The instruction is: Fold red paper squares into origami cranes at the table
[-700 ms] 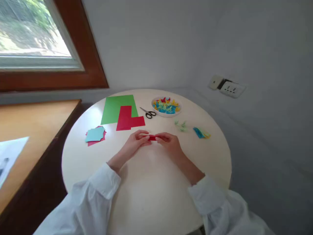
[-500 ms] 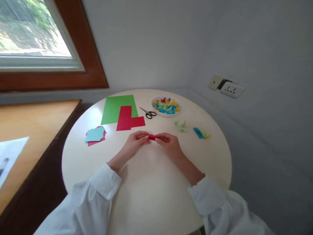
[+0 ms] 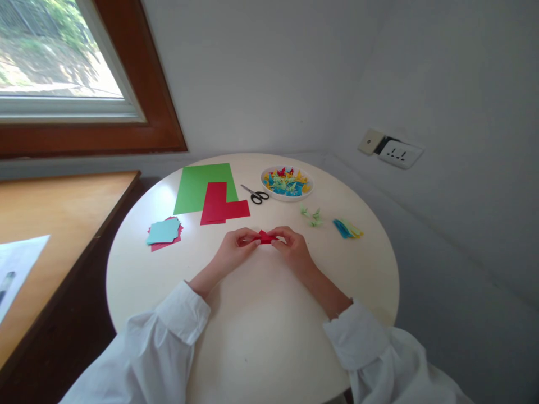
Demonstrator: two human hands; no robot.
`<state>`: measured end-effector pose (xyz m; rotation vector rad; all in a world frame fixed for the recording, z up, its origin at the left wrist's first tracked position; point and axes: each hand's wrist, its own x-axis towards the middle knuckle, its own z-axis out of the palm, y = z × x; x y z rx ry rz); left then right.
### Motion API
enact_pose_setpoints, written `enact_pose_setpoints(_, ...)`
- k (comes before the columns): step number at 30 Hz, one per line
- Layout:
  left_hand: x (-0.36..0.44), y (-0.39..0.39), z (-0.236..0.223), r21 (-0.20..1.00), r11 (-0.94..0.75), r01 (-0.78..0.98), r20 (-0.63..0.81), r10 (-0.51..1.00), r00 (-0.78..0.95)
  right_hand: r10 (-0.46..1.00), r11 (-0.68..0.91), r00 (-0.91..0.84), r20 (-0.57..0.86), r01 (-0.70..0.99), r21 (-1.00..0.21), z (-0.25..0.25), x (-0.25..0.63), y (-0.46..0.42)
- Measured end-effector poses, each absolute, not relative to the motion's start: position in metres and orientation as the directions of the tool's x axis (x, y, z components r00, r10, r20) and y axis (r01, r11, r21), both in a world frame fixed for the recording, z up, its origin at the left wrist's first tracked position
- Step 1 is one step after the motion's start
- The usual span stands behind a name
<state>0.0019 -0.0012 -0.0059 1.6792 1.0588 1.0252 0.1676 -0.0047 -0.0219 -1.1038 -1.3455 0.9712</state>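
Note:
A small folded piece of red paper [image 3: 265, 238] is held between my two hands, over the middle of the round white table [image 3: 261, 336]. Its centre rises to a small peak. My left hand [image 3: 239, 247] pinches its left end between thumb and fingers. At the right end, my right hand [image 3: 292, 247] grips it the same way. Just beyond my hands lie red paper sheets [image 3: 214, 203], partly over a larger green sheet [image 3: 191, 188]. Black-handled scissors [image 3: 257, 196] rest to the right of those sheets.
A white dish [image 3: 287, 197] holds many small folded paper pieces. Several pale green folded pieces [image 3: 312, 215] and a blue-yellow bundle of paper [image 3: 347, 229] lie at right. Light blue and red squares [image 3: 164, 231] are stacked at left. A wooden desk [image 3: 76, 213] stands beyond the table's left edge.
The red paper has gone from a narrow strip to a wider shape with a raised middle. My fingers have shifted slightly at both its ends.

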Motion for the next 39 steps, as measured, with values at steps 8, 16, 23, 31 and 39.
enact_pose_setpoints(8, 0.002, -0.001, -0.008, 0.926, -0.31, 0.217, 0.227, 0.914, 0.335, 0.974, 0.224, -0.03, 0.224, -0.007, -0.975, -0.024, 0.167, -0.005)
enact_pose_setpoints(16, 0.002, 0.001, -0.012, 0.908, -0.329, 0.262, 0.234, 0.913, 0.336, 0.92, 0.391, -0.105, 0.378, 0.183, -0.902, -0.02, 0.168, -0.009)
enact_pose_setpoints(23, 0.003, 0.0, -0.02, 0.745, -0.374, 0.553, 0.251, 0.925, 0.286, 0.896, 0.437, -0.142, 0.42, 0.451, -0.779, -0.027, 0.171, -0.01)
enact_pose_setpoints(31, 0.003, -0.018, -0.021, 0.402, -0.538, 0.74, 0.274, 0.843, 0.464, 0.86, 0.507, -0.303, 0.411, 0.601, -0.618, -0.025, 0.173, -0.017)
enact_pose_setpoints(39, -0.003, -0.046, -0.023, 0.169, -0.603, 0.78, 0.235, 0.793, 0.562, 0.827, 0.56, -0.395, 0.4, 0.639, -0.527, -0.026, 0.175, -0.022)
